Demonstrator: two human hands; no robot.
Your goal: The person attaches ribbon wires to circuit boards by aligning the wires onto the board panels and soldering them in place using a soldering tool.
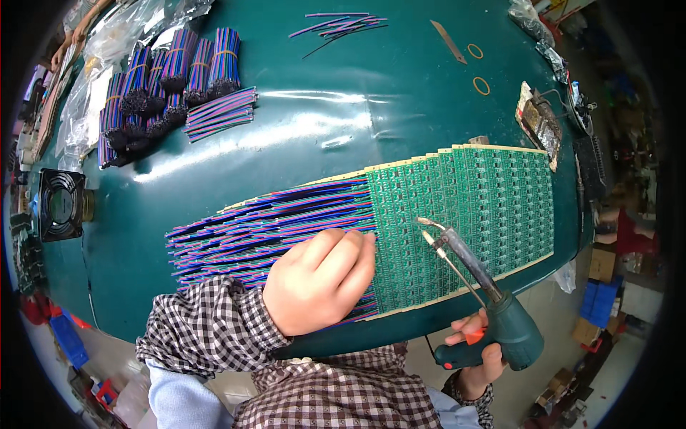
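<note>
My right hand [477,377] grips the dark green handle of a soldering gun [524,329] with an orange-red trigger. Its metal barrel slants up and left, and a thin feed tube runs alongside to the hot tip above the circuit boards [457,214]. These green boards overlap in a row, with cream edge strips. Over their left part lie many blue, pink and black wires [286,211], ends lined up along one board column. My left hand [321,279] is closed over these wires, fingertips pinched together at the board edge; what they hold is hidden beneath them.
Bundled wires [181,61] stand at the far left, beside a loose wire pile [221,113]. A black fan [61,205] sits at the left edge. Farther back lie scattered wires [339,26], a blade [449,43] and rubber bands [481,86]. A soldering stand [537,125] is at right.
</note>
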